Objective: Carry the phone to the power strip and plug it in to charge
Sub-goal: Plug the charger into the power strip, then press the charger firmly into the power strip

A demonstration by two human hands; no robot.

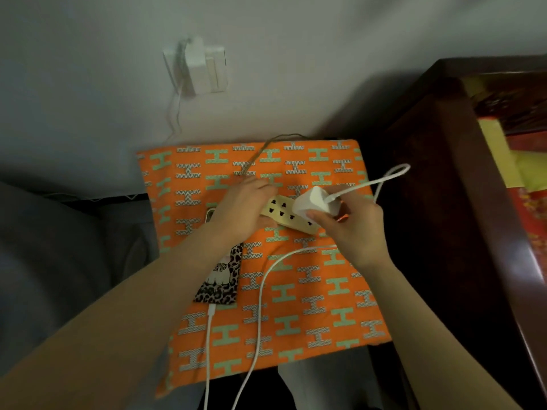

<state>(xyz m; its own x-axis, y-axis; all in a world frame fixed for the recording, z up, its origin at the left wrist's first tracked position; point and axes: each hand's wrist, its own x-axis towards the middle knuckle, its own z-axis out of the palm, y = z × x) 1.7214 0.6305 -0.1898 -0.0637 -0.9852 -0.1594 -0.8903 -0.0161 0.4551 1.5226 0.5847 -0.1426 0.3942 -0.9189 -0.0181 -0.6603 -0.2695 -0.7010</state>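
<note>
A cream power strip (282,216) lies across the orange patterned cloth (325,306). My left hand (241,208) presses on the strip's left end and holds it down. My right hand (350,229) grips a white charger adapter (315,202) sitting on the strip's right part; how deep its prongs sit is hidden. A white cable (260,294) runs from the adapter in a loop and down off the cloth. The phone (220,279), in a leopard-print case, lies face down under my left forearm, with a white cable plug (211,310) at its bottom end.
A white wall socket with a plug (196,66) sits on the wall above the cloth. A dark wooden cabinet (461,202) stands at the right. Grey fabric (59,247) lies at the left. The strip's grey cord (260,152) runs up toward the wall.
</note>
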